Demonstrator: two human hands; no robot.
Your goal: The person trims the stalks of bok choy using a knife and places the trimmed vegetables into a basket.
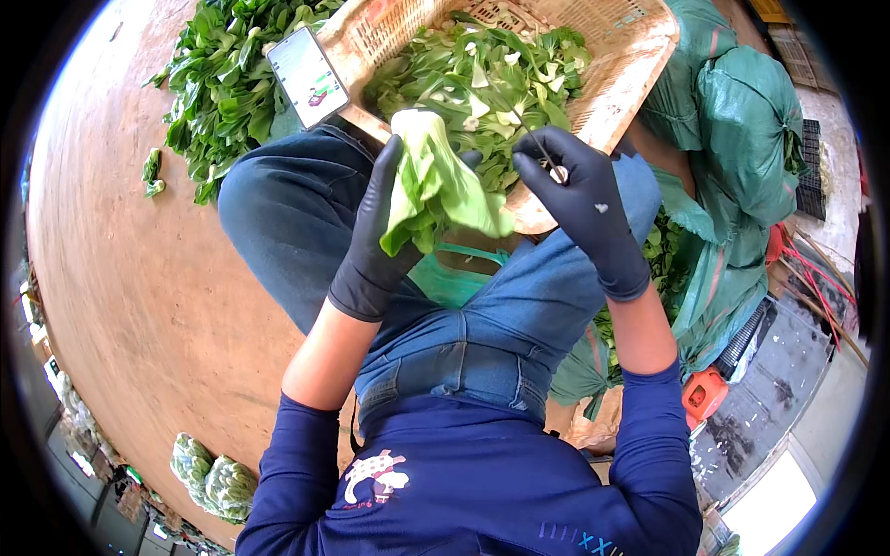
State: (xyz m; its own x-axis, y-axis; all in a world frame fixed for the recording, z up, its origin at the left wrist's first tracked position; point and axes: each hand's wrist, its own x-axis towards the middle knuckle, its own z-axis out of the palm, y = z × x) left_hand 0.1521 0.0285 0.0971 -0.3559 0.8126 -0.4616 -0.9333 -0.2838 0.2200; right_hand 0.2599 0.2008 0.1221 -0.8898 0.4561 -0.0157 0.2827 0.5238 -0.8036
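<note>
In a black glove, my left hand [381, 229] grips a head of bok choy [434, 181], its pale cut base up and its leaves hanging down. My right hand [573, 191], gloved alike, is closed on a thin dark blade [526, 128], probably a knife, that points up and left. A small round white piece [558, 174] lies against the right fingers. Both hands are over my lap, at the near side of a tan plastic crate [636, 69]. Loose green leaves and pale trimmings [480, 104] lie in the crate. Palm details of both hands are hidden.
A phone [308, 78] rests at the crate's left edge. Behind it, bok choy is heaped [229, 90] on the brown floor [139, 292]. Green woven sacks [747, 132] stand to the right. A green plastic stool [452, 278] shows between my legs. Bagged vegetables [215, 479] lie lower left.
</note>
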